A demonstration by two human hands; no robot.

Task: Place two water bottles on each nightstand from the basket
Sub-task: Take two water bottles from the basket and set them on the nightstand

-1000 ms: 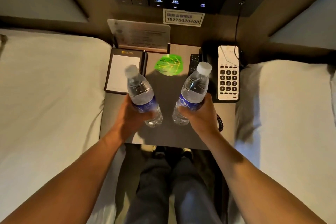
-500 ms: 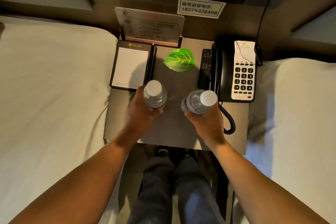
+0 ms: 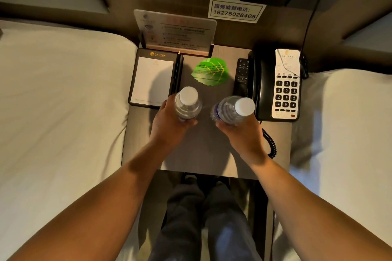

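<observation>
I look down on a grey nightstand [image 3: 203,154] between two beds. My left hand [image 3: 169,125] grips a clear water bottle [image 3: 187,104] with a white cap, held upright over the nightstand's middle. My right hand [image 3: 244,131] grips a second clear water bottle [image 3: 233,109], its white cap tilted toward the right. The two bottles stand side by side with a small gap between them. Whether their bases touch the tabletop is hidden by my hands. No basket is in view.
On the nightstand lie a notepad in a black holder [image 3: 153,80], a green leaf-shaped card [image 3: 211,72], a black remote [image 3: 241,76] and a black telephone [image 3: 277,85] with a coiled cord [image 3: 270,144]. A sign stand [image 3: 176,29] is behind. White beds [image 3: 59,112] flank both sides.
Both bottles have gone from tilted, with labels showing, to nearly upright and lower over the nightstand. My view has shifted closer and further down.
</observation>
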